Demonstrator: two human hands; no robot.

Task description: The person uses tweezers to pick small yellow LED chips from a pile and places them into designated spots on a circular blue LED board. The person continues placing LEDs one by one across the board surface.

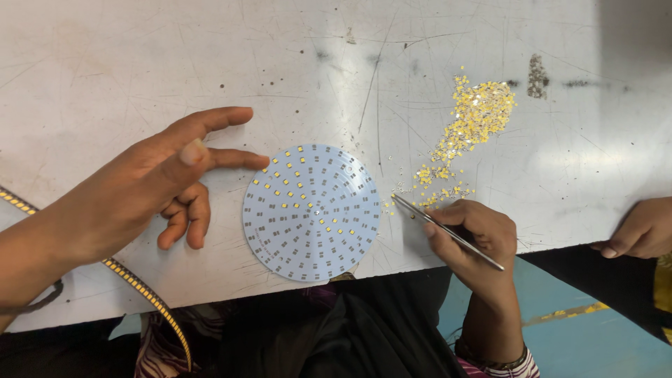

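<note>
right hand (472,234) pinches tweezers (448,232), tips by the yellow chips (462,136); open, empty left hand (150,185) should steady the round board (311,212) while placing chips squarely.

Round circuit board (311,212): pale white disc, lying flat on the scratched white table, its near rim reaching the table's front edge. Face covered in rings of small grey pads; a number of pads toward the centre and upper left carry tiny yellow chips, the rest are bare.

Tweezers (446,232): slim metal pair, slanted, tips just right of the board's rim, among scattered chips.

Yellow chips (470,122): loose heap of tiny squares, trailing from upper right down toward the tweezer tips
</note>
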